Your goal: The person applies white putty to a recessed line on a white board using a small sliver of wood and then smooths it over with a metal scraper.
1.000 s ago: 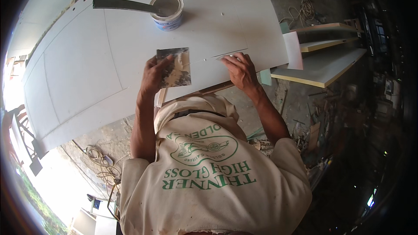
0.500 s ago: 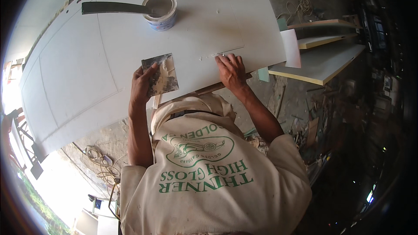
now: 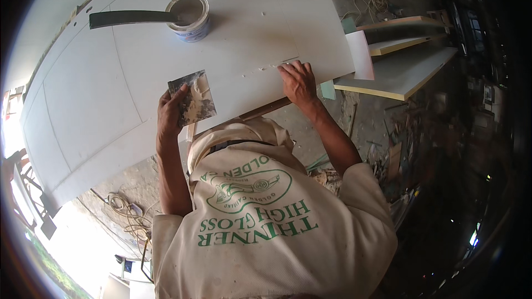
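Note:
My left hand (image 3: 170,112) grips a thin square plate (image 3: 195,99) by its left side, thumb on top. Beige putty (image 3: 200,86) is smeared over the plate's dark face. My right hand (image 3: 299,82) rests on the large white panel (image 3: 238,39) near its front edge, fingers curled and fingertips pressed together. Whatever those fingers hold, if anything, is hidden. Just left of them, small pale crumbs (image 3: 262,68) lie in a row, and a thin dark line (image 3: 291,58) runs beside the fingertips.
An open tub (image 3: 191,30) of grey-looking paste stands farther back on the panel, a dark flat stick (image 3: 130,19) leaning out to the left. Yellow-edged boards (image 3: 399,75) are stacked at the right. Coiled cable (image 3: 126,210) lies on the floor at lower left.
The right hand has slid rightward along the dark line, covering more of it. My left hand keeps its grip on the plate. The whole view has shifted slightly.

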A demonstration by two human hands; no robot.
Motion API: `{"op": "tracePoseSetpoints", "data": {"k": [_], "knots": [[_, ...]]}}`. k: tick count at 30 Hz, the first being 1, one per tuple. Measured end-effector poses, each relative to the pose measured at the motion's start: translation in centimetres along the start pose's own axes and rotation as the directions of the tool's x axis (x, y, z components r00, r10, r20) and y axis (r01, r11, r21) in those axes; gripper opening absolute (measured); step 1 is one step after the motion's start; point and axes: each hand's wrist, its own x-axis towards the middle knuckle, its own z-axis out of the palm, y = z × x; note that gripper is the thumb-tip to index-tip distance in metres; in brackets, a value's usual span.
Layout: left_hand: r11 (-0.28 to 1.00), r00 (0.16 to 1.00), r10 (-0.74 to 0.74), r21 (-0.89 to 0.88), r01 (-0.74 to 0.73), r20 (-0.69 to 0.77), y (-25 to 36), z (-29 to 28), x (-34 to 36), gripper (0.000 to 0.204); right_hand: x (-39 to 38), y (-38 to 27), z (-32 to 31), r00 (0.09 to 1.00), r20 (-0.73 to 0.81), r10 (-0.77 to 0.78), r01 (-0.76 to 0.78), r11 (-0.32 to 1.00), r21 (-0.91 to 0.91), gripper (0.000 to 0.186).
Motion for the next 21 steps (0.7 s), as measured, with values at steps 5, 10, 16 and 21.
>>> {"op": "tracePoseSetpoints", "data": {"k": [5, 10, 16, 21], "knots": [[1.000, 1.000, -0.005, 0.006, 0.005, -0.008, -0.2, -0.2, 0.4, 0.021, -1.6, 1.7, 1.1, 0.996, -0.086, 0.008, -0.010, 1.000, -0.028, 0.029], [1.000, 0.999, -0.003, -0.003, 0.003, -0.035, -0.5, 0.0, 0.2, 0.019, -1.9, 3.8, 0.0, 0.994, -0.095, 0.060, -0.067, 0.996, -0.064, 0.034], [0.999, 0.999, -0.034, -0.028, 0.035, 0.019, -0.4, 0.2, 0.2, 0.020, -2.1, 4.3, -0.2, 0.999, -0.033, 0.024, -0.024, 1.000, -0.002, 0.029], [1.000, 0.999, 0.004, -0.025, -0.005, -0.035, -0.7, 0.4, -0.2, 0.021, 0.3, 5.7, -1.0, 0.958, -0.083, 0.275, -0.276, 0.961, -0.007, 0.020]]}}
